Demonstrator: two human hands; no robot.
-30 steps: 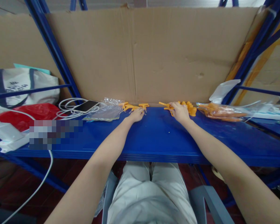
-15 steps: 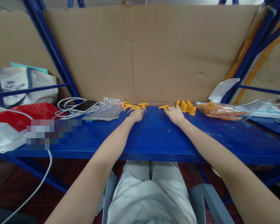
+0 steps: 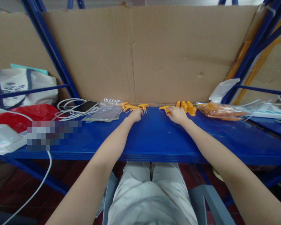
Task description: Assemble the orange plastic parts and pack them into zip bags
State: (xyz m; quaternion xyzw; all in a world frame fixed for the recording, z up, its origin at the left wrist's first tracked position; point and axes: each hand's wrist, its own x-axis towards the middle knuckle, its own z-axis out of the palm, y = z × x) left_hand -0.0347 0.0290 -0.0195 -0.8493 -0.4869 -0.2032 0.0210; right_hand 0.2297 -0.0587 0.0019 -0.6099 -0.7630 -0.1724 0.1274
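My left hand [image 3: 135, 115] is closed, low over the blue shelf, its fingers curled; a small dark metal bit shows at the fingertips, too small to name. Just behind it lie several orange T-handled corkscrews [image 3: 130, 107] with metal spirals, and another orange corkscrew [image 3: 143, 106] sits a little to the right. My right hand [image 3: 178, 115] has bent fingers closed around part of an orange T-shaped piece [image 3: 164, 107], whose far end shows past the fingertips. Several orange caps [image 3: 191, 110] stand right behind and beside this hand.
On the blue shelf [image 3: 152, 140], a clear plastic bag [image 3: 104, 114], a phone [image 3: 86, 106] and white cables lie left. A bag of orange parts [image 3: 221, 111] lies right. A cardboard panel [image 3: 159, 56] closes the back; blue posts stand at both sides.
My right hand has shifted slightly right, so more of the orange T-shaped piece shows. My left hand has drawn a little left and toward me.
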